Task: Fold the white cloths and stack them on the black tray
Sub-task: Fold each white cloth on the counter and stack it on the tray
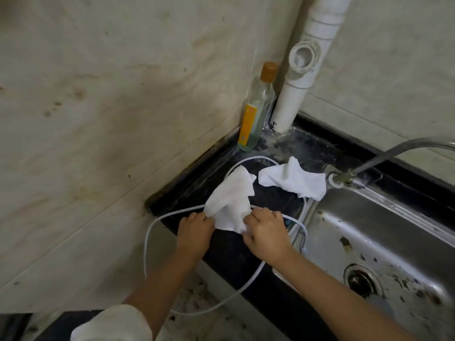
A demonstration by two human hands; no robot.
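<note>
From my remote seat, I see both hands working one white cloth (pixel 230 205) at the near end of a black counter (pixel 273 198) wedged between a stained tiled wall (pixel 98 119) and a steel sink (pixel 369 232). The left hand (pixel 195 232) pinches the cloth's lower left edge with curled fingers; the right hand (pixel 267 233) grips its lower right corner, so the cloth hangs crumpled and unfolded between them, its upper part trailing away from the sink's left rim. A second cloth (pixel 293 179) lies rumpled farther back, touching that rim just beside the tap's base (pixel 341 179). A thin white cable (pixel 150 232) loops around the working area, passing under both cloths and off the counter's front edge. Behind the sink's far left corner, a clear bottle (pixel 257 109) with a yellow label stands against a white pipe (pixel 300 77). Little bare counter remains between wall and sink. No black tray shows in my view.
</note>
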